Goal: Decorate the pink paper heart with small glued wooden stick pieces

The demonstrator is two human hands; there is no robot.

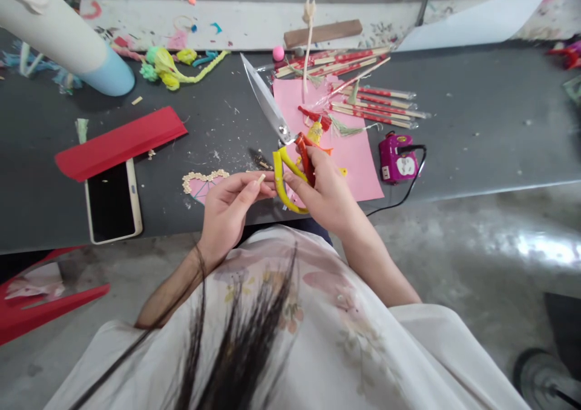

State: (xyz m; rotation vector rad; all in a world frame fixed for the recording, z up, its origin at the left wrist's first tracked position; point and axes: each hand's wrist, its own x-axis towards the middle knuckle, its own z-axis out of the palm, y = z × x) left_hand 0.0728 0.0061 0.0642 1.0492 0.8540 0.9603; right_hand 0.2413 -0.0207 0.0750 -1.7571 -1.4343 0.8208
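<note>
- Right hand (324,192): closed around the yellow handles of a pair of scissors (276,137); fingers curled through and over the loops, the thumb lying on a red part at the pivot. The blades point up and to the left, away from the person, and appear nearly shut.
- Left hand (227,207): thumb and forefinger pressed together on a small pale stick piece (260,179), its tip showing just beside the scissor handles. The other fingers are loosely curled.
- Both hands are held at the near edge of the dark counter (476,125), close together, almost touching.
- Pink paper sheet (358,155): lies flat on the counter directly beyond the right hand, partly covered by it.
- Bundle of red-and-tan sticks (372,104): spread over the far edge of the pink sheet and the counter beside it.
- Heart-shaped piece edged with pale bits (202,183): on the counter just left of the left hand.
- Magenta device with a black cable (399,158): right of the pink sheet.
- Phone (112,201): face up at the near left, a red folded sheet (120,143) overlapping its far end.
- Wooden block (323,33): on the far strip of the counter.
- Yellow and green cord scraps (179,68): far left.
</note>
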